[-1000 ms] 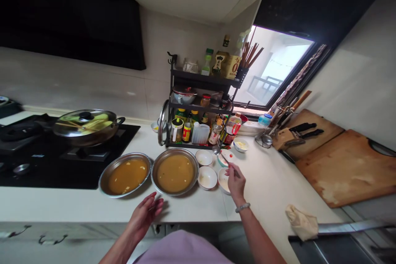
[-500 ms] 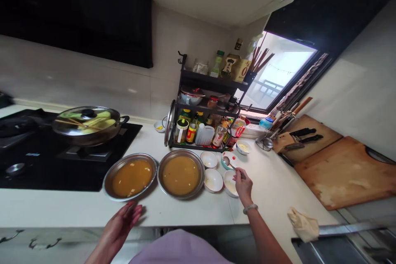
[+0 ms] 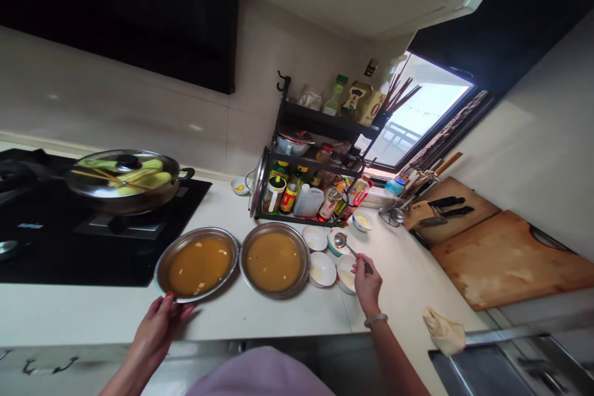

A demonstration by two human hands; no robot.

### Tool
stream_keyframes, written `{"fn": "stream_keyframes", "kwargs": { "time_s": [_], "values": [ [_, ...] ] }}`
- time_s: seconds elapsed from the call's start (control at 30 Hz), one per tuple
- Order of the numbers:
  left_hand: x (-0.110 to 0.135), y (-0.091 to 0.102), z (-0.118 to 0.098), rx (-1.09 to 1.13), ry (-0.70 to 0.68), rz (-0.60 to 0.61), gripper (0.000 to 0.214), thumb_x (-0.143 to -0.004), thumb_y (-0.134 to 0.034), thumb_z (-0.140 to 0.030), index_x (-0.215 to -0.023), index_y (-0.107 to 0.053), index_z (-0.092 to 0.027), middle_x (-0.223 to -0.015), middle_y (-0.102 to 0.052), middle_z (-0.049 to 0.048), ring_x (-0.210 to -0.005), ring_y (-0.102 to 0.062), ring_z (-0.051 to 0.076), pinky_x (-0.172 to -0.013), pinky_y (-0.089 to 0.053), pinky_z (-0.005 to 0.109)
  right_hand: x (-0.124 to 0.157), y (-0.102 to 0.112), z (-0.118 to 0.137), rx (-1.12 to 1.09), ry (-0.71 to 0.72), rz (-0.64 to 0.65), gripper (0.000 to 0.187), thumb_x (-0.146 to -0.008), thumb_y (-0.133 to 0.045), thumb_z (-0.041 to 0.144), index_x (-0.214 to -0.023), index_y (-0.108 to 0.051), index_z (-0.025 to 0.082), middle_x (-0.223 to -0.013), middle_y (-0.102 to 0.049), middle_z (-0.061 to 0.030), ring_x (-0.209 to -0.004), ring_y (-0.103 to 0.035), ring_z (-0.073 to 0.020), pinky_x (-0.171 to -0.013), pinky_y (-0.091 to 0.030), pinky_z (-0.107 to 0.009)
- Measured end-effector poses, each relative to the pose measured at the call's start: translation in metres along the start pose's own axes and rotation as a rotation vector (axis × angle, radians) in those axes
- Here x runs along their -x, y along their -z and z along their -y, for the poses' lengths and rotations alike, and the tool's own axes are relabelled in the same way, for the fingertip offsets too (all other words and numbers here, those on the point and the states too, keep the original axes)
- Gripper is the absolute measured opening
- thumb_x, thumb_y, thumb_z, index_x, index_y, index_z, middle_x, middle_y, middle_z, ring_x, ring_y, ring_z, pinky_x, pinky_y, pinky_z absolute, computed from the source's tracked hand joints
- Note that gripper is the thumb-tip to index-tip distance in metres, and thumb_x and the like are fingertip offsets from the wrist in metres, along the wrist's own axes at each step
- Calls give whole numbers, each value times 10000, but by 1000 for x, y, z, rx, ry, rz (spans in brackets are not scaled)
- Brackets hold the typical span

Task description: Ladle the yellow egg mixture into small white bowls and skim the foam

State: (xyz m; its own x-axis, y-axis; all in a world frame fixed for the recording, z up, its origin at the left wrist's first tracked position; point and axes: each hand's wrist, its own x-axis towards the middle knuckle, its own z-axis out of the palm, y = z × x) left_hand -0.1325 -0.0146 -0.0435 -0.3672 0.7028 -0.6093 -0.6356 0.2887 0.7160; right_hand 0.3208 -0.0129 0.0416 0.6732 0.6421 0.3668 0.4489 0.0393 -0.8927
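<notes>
My left hand (image 3: 158, 328) is at the near rim of a round metal dish (image 3: 160, 273), its thumb over the edge and its fingers low beneath it. Brown liquid with a few pale bits fills this dish. Beside it, close to its right, sits a second metal dish (image 3: 305, 275) of similar liquid. Closed round the handle of a metal spoon (image 3: 341, 240), my right hand (image 3: 369, 284) hovers by the small bowls. The spoon's head is over a teal-sided bowl (image 3: 333, 249). Near my right fingers stands a white bowl (image 3: 343, 288) with pale contents.
Two more white bowls, a nearer one (image 3: 323, 269) and a farther one (image 3: 314, 238), stand right of the dishes. A black rack (image 3: 301, 221) of bottles rises behind. To the left, a lidded pan (image 3: 120, 201) sits on the stove. Cutting boards (image 3: 510, 260) lean at the right.
My left hand has moved left and up to the rim of the left dish and taken hold of it. The right hand still holds the spoon near the bowls. The view has shifted slightly.
</notes>
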Motion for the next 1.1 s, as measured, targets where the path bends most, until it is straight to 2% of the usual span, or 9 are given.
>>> {"fn": "stream_keyframes", "kwargs": {
  "time_s": [0.1, 0.2, 0.33, 0.47, 0.6, 0.7, 0.8, 0.97, 1.1],
  "values": [
    [-5, 2, -2, -5, -75, -4, 322, -899, -498, -82, -1197, -456, -196, -568, -519, -80, -463, -571, 68, -560, -579, 218, 13, -4, 20, -44, 35, -38, 424, -776, -626, 538, -949, -665, 153, -670, -670, -39, -557, -631, -176, -548, -540, -302],
    [-7, 3, -4, -42, -123, -9, 486, -879, -530, -78, -1334, -402, -193, -566, -519, -88, -437, -557, 58, -538, -567, 204, 34, -18, 45, -148, 36, 15, 412, -769, -665, 534, -918, -659, 150, -611, -649, -17, -495, -596, -157, -526, -525, -295],
    [-4, 0, -4, -40, -172, -16, 630, -868, -552, -77, -1442, -319, -189, -566, -561, -74, -420, -574, 64, -518, -548, 190, 77, -51, 68, -301, -39, 275, 372, -782, -674, 508, -889, -655, 152, -560, -630, -1, -445, -572, -148, -468, -509, -285],
    [0, -4, -3, -20, -180, -24, 654, -880, -498, -31, -1479, -260, -145, -542, -579, -52, -406, -587, 82, -485, -526, 180, 124, -93, 74, -427, -34, 527, 277, -855, -611, 439, -936, -648, 176, -550, -610, 20, -435, -564, -129, -492, -529, -278],
    [5, -7, 2, 6, -166, -25, 683, -871, -497, 0, -1485, -237, -147, -571, -608, -37, -421, -602, 81, -511, -539, 190, 152, -130, 75, -373, 118, 714, 244, -885, -564, 386, -945, -688, 185, -659, -643, -12, -462, -560, -106, -470, -510, -233],
    [9, -9, 6, 16, -149, -32, 725, -875, -508, -6, -1503, -179, -154, -556, -607, -42, -425, -610, 88, -517, -543, 194, 162, -147, 76, -330, 218, 820, 243, -876, -557, 380, -905, -711, 195, -739, -671, -41, -514, -587, -118, -462, -510, -221],
    [13, -11, 7, 33, -142, -22, 737, -881, -507, -8, -1511, -152, -149, -539, -611, -35, -438, -622, 99, -519, -545, 194, 166, -157, 72, -321, 112, 820, 279, -867, -550, 417, -893, -698, 182, -662, -650, -24, -489, -577, -120, -430, -496, -214],
    [14, -9, 6, 44, -130, -7, 752, -874, -515, 0, -1514, -149, -151, -547, -619, -29, -454, -632, 106, -515, -553, 201, 160, -168, 61, -418, -227, 637, 370, -781, -627, 495, -883, -639, 139, -541, -622, -4, -424, -558, -130, -416, -479, -233],
    [11, -6, 6, 39, -141, 14, 755, -874, -514, 1, -1514, -144, -154, -550, -616, -30, -468, -640, 112, -514, -560, 211, 152, -167, 63, -510, -345, 543, 403, -715, -692, 490, -880, -618, 129, -573, -661, -30, -426, -558, -129, -403, -450, -227]
  ]
}}
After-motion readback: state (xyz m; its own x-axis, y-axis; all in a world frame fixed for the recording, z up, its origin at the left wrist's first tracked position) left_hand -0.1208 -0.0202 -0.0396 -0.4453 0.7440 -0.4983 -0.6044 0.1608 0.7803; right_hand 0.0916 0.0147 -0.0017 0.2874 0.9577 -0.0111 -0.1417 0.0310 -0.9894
